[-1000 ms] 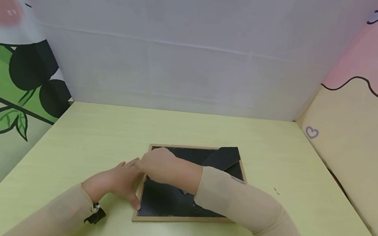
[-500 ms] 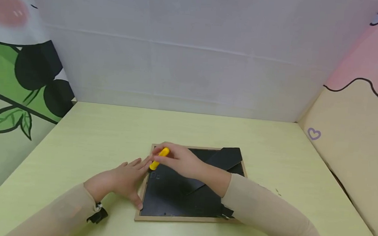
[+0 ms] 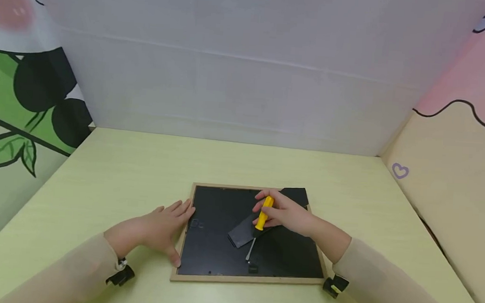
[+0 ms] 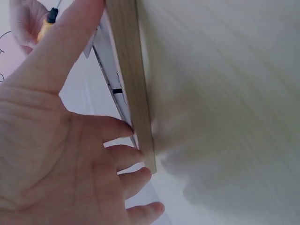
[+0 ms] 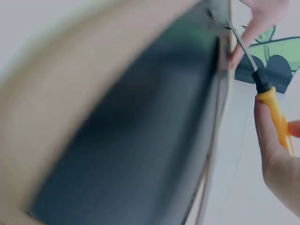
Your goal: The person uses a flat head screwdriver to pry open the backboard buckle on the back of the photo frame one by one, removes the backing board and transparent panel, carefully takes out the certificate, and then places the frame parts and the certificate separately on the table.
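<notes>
A picture frame [image 3: 214, 277] lies face down, with a wooden rim and a black backing board [image 3: 209, 251]. A folded black stand leg [image 3: 241, 232] runs slantwise across the board. My left hand [image 3: 158, 232] rests against the frame's left side, thumb at the near corner and fingers spread along the rim; the left wrist view shows the wooden rim [image 4: 133, 79] beside those fingertips. In my right hand [image 3: 286, 215] I hold a screwdriver [image 3: 265, 213] by its yellow handle. Its metal tip points down near a small dark piece [image 3: 253, 268] by the near rim.
The pale yellow table [image 3: 141, 164] extends around the frame. A white sheet [image 3: 246, 96] hangs behind it, and painted panels stand at left and right [image 3: 452, 192]. Black straps sit at both wrists.
My right hand has carried the screwdriver from the frame's left edge rightwards to the near middle of the board. The left hand stays on the left rim.
</notes>
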The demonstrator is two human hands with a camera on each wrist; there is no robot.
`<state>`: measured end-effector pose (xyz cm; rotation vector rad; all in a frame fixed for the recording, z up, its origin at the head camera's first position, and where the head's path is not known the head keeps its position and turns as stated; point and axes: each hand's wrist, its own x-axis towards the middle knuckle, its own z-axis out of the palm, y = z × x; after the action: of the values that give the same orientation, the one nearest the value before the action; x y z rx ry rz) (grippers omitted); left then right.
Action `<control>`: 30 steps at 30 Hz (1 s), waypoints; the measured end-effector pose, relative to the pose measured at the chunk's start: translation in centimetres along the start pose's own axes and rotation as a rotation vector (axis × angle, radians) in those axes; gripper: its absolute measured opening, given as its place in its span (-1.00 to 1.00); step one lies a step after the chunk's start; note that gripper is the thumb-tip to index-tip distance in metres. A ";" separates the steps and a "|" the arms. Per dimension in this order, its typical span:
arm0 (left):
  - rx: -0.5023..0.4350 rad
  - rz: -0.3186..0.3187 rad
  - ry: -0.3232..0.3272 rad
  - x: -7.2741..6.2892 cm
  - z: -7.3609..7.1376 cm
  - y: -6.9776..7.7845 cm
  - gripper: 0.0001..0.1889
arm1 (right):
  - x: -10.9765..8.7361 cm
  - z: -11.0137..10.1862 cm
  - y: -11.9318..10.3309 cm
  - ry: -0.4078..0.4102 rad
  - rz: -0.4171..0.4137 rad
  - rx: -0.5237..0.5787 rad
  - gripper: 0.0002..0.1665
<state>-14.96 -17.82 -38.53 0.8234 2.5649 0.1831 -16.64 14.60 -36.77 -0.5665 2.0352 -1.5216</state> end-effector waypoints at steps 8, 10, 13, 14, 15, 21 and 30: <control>-0.023 0.064 -0.044 -1.0 0.7 1.2 0.32 | 1.3 2.4 0.7 -0.010 0.011 0.062 -0.63; 0.027 0.061 -0.037 -1.0 0.7 1.5 0.35 | 1.8 3.0 0.5 -0.016 0.001 0.078 -0.65; 0.076 0.032 -0.035 -0.7 0.8 1.8 0.37 | 2.5 3.7 0.3 -0.024 -0.017 0.094 -0.68; 0.080 0.027 -0.036 -0.6 0.8 1.9 0.37 | 2.7 3.9 0.2 -0.028 -0.021 0.089 -0.69; 0.079 0.023 -0.040 -0.5 0.8 2.0 0.37 | 2.8 4.1 0.1 -0.036 -0.022 0.091 -0.70; 0.067 0.007 -0.053 -0.5 0.7 2.6 0.37 | 3.1 5.0 0.0 -0.097 -0.008 0.089 -0.72; 0.098 -0.028 -0.071 -0.2 0.7 3.1 0.41 | 4.0 5.4 0.5 -0.025 -0.018 0.096 -0.71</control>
<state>-12.88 -15.41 -38.28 0.8135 2.5337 0.0194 -16.27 8.34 -39.06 -0.5639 1.9314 -1.6053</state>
